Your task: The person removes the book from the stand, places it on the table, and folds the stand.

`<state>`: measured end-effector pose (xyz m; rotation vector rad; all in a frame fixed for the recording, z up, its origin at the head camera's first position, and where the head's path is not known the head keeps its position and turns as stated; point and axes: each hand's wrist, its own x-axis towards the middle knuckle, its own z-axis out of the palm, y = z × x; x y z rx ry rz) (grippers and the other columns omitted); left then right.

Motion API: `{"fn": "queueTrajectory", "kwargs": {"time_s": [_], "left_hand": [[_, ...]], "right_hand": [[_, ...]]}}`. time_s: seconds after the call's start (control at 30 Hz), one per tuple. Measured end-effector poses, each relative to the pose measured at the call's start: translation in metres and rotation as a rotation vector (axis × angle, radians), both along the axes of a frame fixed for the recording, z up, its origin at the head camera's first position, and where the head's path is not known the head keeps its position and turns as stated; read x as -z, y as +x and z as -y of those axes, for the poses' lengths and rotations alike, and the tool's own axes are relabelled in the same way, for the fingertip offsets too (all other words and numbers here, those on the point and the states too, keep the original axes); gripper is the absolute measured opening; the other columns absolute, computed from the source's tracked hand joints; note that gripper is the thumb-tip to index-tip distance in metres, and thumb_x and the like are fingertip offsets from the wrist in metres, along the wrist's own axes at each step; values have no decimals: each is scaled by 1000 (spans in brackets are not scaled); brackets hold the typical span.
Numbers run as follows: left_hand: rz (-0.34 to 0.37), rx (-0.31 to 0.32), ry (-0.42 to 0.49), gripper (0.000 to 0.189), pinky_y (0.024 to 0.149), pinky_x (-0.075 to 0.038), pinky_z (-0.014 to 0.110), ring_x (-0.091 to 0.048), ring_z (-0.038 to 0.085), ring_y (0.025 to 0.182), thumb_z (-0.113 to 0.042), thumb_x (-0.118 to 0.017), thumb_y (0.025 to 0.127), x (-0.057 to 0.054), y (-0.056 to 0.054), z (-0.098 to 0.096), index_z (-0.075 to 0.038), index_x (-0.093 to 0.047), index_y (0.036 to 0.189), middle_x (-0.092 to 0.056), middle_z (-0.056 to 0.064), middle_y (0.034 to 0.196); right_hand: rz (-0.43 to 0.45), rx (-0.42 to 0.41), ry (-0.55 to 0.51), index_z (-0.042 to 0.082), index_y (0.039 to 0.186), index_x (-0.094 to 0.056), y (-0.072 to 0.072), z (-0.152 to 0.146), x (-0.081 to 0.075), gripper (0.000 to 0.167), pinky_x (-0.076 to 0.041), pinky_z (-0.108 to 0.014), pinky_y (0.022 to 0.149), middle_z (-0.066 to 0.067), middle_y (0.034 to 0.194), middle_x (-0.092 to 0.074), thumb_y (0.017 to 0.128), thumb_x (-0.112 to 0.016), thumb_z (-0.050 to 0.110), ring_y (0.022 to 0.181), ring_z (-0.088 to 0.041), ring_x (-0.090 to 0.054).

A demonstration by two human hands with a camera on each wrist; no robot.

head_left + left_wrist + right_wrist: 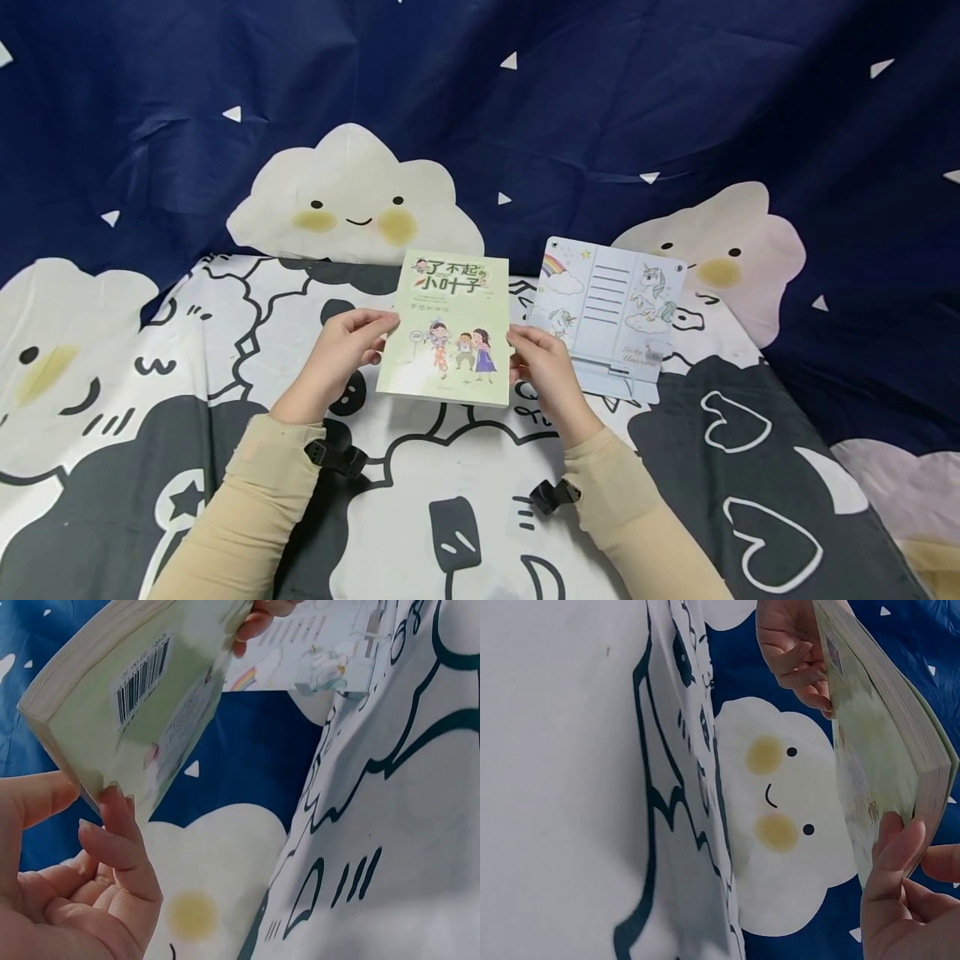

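Note:
A pale green paperback book (450,333) with cartoon children on its cover is held up above the table, front toward the head camera. My left hand (341,350) pinches its left edge, thumb on the front and fingertips behind. Its right edge is pinched by my right hand (546,367). The left wrist view shows the back cover of the book (142,697) with a barcode, and fingertips (112,802) of the left hand against it. In the right wrist view the page edges (930,776) face the camera, between the right thumb and fingers.
Behind my right hand stands a white unicorn book stand (600,308), leaning back, with a ledge at its bottom. A black, white and grey cartoon cloth (420,500) covers the table. Beyond hangs a dark blue curtain (570,108) with clouds and small white triangles.

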<state>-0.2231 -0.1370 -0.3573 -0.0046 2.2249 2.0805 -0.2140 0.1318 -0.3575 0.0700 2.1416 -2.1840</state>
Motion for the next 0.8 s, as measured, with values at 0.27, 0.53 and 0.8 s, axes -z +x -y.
{"fn": "queueTrajectory", "kwargs": {"time_s": [0.27, 0.53, 0.8], "left_hand": [[7, -3, -81, 45, 65, -49, 19, -56, 8, 72, -33, -64, 97, 4, -4, 10, 1, -62, 125, -66, -7, 95], [33, 19, -136, 50, 64, -49, 20, -61, 6, 74, -32, -65, 97, 2, -7, 21, 5, -58, 129, -67, -11, 90], [51, 24, -226, 53, 67, -54, 21, -64, 7, 77, -34, -63, 97, 5, -13, 32, 5, -57, 132, -68, -3, 97]], "right_hand": [[-6, -5, 32, -8, 132, -57, -4, 9, 9, 37, -48, -18, 52, -1, 89, -63, 101, -54, 12, 62, -8, -54], [-9, -15, 108, -6, 132, -58, -12, 18, 15, 38, -49, -20, 54, -6, 93, -64, 101, -56, 14, 65, -10, -56], [-18, -41, 117, -9, 130, -58, -16, 31, 21, 36, -51, -18, 54, -9, 93, -66, 100, -57, 11, 62, -7, -58]]}}
